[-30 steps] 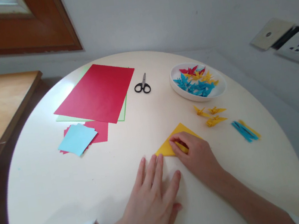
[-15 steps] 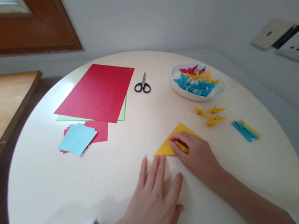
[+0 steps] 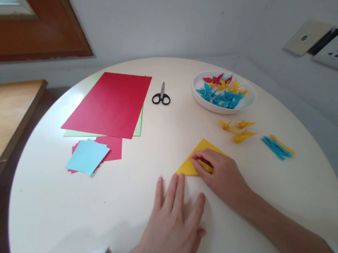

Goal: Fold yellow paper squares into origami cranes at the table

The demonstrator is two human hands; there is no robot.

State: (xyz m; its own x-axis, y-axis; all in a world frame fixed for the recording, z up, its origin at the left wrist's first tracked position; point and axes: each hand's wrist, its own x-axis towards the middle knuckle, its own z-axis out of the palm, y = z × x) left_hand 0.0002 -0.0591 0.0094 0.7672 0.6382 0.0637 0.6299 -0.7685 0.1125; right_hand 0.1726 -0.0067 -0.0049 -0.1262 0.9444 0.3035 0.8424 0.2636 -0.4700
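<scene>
A yellow paper folded into a triangle (image 3: 189, 165) lies on the white round table (image 3: 74, 214), its point facing away from me. My left hand (image 3: 174, 219) is open with fingers spread flat, the middle fingertips resting at the paper's left corner. Curled over the paper's right half is my right hand (image 3: 223, 173), thumb and forefinger closed on it; a bit of yellow shows inside the finger loop. The paper's right corner is hidden under this hand. Beyond it stand several small yellow paper cranes (image 3: 244, 136).
A white dish (image 3: 249, 98) at the back right holds blue, yellow and red paper cranes (image 3: 224, 98). Blue and yellow paper strips (image 3: 277, 148) lie to the right. Black-handled scissors (image 3: 161, 98), red sheets (image 3: 111, 105) over green, and light blue squares (image 3: 87, 158) on red ones lie farther off.
My left hand has slid slightly to the left and away from me along the paper's left corner. The right hand and the paper look unmoved.
</scene>
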